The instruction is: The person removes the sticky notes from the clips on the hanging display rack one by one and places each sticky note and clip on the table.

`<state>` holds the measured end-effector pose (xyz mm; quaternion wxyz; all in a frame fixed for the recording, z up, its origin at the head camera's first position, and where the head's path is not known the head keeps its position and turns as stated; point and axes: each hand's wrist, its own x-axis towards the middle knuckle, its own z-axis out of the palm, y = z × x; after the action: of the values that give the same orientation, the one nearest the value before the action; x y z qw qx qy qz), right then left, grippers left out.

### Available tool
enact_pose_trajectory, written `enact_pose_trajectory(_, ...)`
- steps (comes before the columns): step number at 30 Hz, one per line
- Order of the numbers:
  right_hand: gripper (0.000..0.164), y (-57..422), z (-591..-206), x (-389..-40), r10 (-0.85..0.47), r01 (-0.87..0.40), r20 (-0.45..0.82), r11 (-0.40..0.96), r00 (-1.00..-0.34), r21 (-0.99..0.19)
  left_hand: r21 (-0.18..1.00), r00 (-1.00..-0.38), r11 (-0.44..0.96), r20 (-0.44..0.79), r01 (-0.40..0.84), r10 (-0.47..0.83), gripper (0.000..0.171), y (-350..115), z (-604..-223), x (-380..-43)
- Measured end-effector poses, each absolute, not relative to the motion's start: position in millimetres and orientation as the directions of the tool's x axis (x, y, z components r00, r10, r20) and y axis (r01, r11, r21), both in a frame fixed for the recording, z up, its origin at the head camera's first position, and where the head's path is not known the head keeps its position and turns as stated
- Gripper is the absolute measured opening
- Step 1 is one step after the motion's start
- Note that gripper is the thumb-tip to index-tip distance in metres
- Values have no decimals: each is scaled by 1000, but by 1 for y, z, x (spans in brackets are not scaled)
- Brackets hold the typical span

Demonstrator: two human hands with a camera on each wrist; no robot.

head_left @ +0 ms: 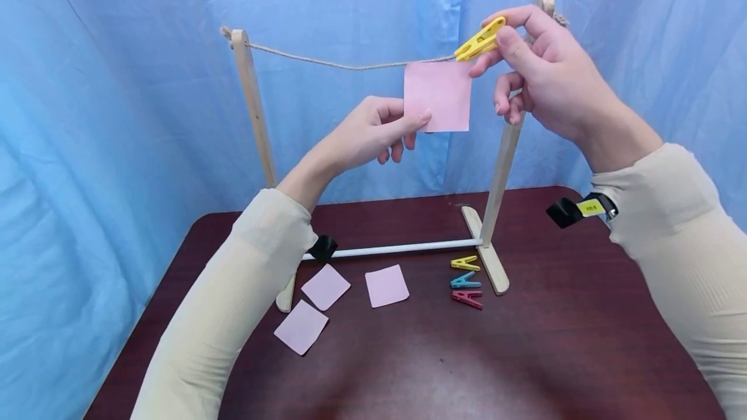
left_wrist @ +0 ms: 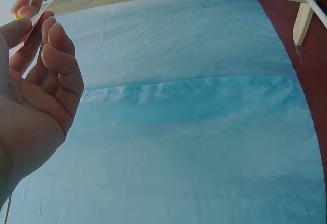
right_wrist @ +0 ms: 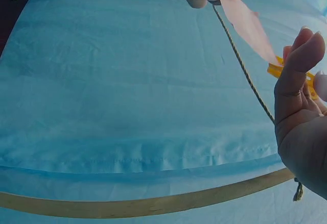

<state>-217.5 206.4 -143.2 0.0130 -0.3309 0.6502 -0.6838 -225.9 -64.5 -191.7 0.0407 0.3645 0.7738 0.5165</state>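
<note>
My left hand (head_left: pixel 379 129) pinches a pink square of paper (head_left: pixel 439 97) by its lower left corner, thumb in front. The paper stands upright with its top edge at the rope (head_left: pixel 350 68). A yellow clothespin (head_left: pixel 480 39) is pinched between the thumb and index finger of my right hand (head_left: pixel 548 67). Its tip is at the paper's upper right corner; whether it grips paper or rope, I cannot tell. In the right wrist view, the clothespin (right_wrist: pixel 276 70) meets the end of the paper (right_wrist: pixel 248 22), while the rope (right_wrist: pixel 240 60) passes beside it.
The rope hangs between two wooden posts (head_left: pixel 253 105) joined low down by a white bar (head_left: pixel 403 248). On the dark table (head_left: pixel 443 368) lie several pink papers (head_left: pixel 387 286), a yellow clothespin (head_left: pixel 465 263), a blue clothespin (head_left: pixel 465 280) and a red clothespin (head_left: pixel 467 298). Blue curtains (head_left: pixel 327 5) hang behind.
</note>
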Motion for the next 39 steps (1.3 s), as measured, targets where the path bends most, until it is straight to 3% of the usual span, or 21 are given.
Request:
enact_pose_trajectory(16, 40, 230, -204, -185, -475, -473, 447, -73, -758, -878, 841, -762, 270, 232, 470, 604, 36, -100, -247, -186)
enact_pose_trajectory(22, 40, 245, -243, -169, -538, -465, 359, 70, -763, -883, 849, -769, 303, 173, 434, 616, 32, -113, -276, -166)
enact_pose_trajectory(35, 40, 275, -311, -147, -637, -405, 216, 166, -740, -899, 871, -747, 338, 48, 356, 663, 21, -158, -345, -134)
enact_pose_trajectory(39, 41, 278, -330, -138, -656, -380, 192, 156, -730, -911, 903, -749, 318, 5, 287, 662, 26, -167, -366, -122)
